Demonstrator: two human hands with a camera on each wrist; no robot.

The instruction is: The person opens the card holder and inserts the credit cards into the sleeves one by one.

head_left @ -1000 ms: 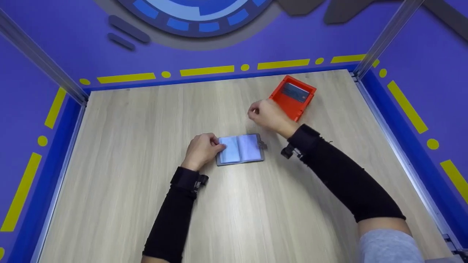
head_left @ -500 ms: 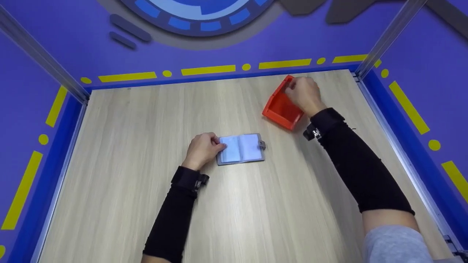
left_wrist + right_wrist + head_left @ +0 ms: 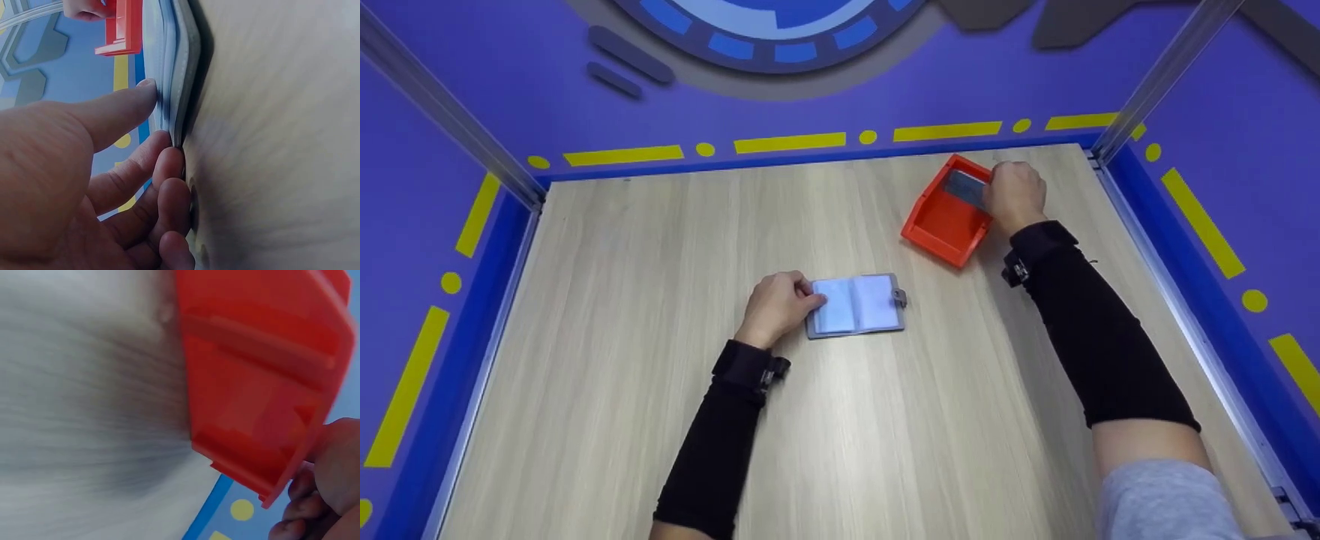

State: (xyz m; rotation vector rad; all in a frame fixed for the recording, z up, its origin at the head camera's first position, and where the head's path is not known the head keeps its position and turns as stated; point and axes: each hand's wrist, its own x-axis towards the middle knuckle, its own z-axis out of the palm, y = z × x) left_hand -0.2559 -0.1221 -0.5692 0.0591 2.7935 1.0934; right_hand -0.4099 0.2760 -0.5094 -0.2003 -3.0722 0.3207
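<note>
In the head view, an open grey card holder (image 3: 877,304) with pale clear sleeves and a snap tab lies mid-table. My left hand (image 3: 777,304) pinches its left edge. The left wrist view shows that thumb (image 3: 121,112) pressed on the stacked sleeves of the card holder (image 3: 177,73), fingertips at the lower edge by the table. Farther back stands a red bin (image 3: 949,229) with a dark grey card (image 3: 964,189) at its rear. My right hand (image 3: 1017,195) grips the bin's right rim. In the right wrist view, its thumb meets the rim of the bin (image 3: 242,399), with the fingers curled outside.
The wood-grain table (image 3: 675,247) is bounded by blue-purple panels (image 3: 780,105) at the back and both sides. Metal corner posts (image 3: 1166,75) rise at the back corners. Black wrist straps with small cameras sit on both arms.
My right hand went from in front of the bin into it, over the card, then right to its rim. The card shows again in the bin. My left hand has stayed on the card holder.
</note>
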